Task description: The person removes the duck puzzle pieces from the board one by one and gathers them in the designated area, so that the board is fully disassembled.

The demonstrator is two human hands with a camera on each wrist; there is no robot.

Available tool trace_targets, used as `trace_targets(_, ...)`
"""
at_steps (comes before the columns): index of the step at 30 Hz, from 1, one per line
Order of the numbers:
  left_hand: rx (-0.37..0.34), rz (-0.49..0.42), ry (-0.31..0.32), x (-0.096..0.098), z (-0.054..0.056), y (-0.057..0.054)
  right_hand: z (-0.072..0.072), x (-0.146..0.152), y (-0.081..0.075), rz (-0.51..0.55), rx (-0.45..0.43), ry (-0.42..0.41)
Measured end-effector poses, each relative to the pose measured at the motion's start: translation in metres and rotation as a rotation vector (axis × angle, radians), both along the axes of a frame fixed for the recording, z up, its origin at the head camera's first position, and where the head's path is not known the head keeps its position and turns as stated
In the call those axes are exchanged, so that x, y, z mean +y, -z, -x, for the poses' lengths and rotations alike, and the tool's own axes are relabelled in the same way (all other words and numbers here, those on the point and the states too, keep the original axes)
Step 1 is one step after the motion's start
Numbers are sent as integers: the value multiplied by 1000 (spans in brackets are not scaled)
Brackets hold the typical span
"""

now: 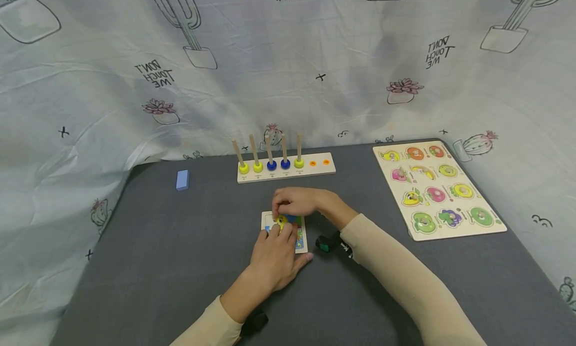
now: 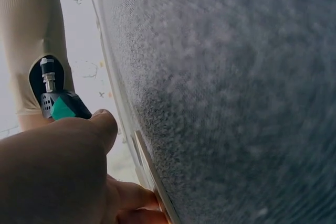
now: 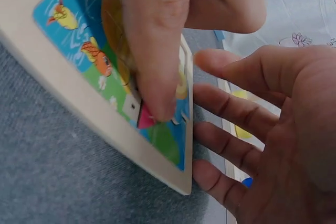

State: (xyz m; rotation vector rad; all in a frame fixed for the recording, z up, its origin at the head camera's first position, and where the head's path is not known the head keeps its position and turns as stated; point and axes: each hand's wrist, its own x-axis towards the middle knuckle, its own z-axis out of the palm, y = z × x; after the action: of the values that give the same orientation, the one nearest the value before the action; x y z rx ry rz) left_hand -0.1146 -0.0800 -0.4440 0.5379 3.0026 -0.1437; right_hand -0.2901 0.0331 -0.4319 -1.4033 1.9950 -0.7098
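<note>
A small wooden puzzle board [image 1: 303, 243] with a colourful fish picture lies flat in front of the person; its pale frame shows close up in the right wrist view. From the near side, the left hand [image 1: 273, 261] lies over it, straight fingers pressing on the picture beside a yellow figure [image 1: 281, 221]. That hand's thumb stretches right, past the near corner. At the far edge is the right hand [image 1: 297, 201], fingers bent and tips lined along the rim [image 3: 79, 94]. Its spread fingertips pinch nothing visible in the right wrist view. The left hand hides much of the picture.
Behind the hands stands a wooden peg stand [image 1: 288, 174] with yellow and blue rings. A fruit puzzle board [image 1: 432, 181] lies at the right, and a blue block [image 1: 182, 180] at the left. Patterned cloth [image 1: 252, 46] hangs behind the grey table [image 1: 180, 266].
</note>
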Motion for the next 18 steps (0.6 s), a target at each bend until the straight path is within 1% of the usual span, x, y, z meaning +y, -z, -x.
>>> trace_targets(5,-18,7,-5,1,0,1,-1,2,3,-12,23,-2)
trace_targets(8,-25,4,-3,1,0,2,-2,4,3,-1,66,-21)
trace_targets(13,-49,-25,3,-2,-1,0,-4,6,3,5,115,-15)
trace_targets(18,-67,-58,3,-8,-4,-2,-3,7,4,-11,129,5)
